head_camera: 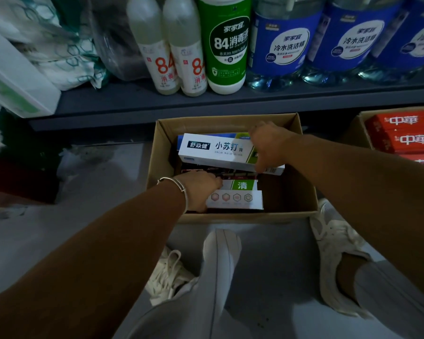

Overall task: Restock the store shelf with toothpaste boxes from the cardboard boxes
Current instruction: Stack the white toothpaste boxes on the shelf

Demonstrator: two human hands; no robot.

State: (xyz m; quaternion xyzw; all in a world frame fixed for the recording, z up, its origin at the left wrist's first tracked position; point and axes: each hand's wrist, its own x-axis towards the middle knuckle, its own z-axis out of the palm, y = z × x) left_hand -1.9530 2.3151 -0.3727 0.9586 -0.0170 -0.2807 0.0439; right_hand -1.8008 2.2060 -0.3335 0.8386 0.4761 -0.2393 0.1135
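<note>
Bottles (225,42) stood on the shelf (206,104) above the cardboard box (162,143) at frame centre. The right hand (267,145) pinched a white toothpaste box (216,150); the left hand (201,189) gripped a lower box (238,198).

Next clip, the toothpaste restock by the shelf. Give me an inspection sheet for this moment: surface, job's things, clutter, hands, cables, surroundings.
Surface: grey floor; the open cardboard box sits on it, below the dark shelf.
Job's things: white toothpaste box tilted on top of the boxes inside; a second white box lies lower, nearer the person. A second carton holds red toothpaste boxes at the right edge.
Clutter: nothing seen.
Hands: right hand grips the top white box at its right end; left hand, with a bracelet on the wrist, reaches into the box, fingers hidden.
Cables: nothing seen.
Surroundings: shelf holds white disinfectant bottles, a green bottle, blue-labelled bottles, wrapped packs at left.
</note>
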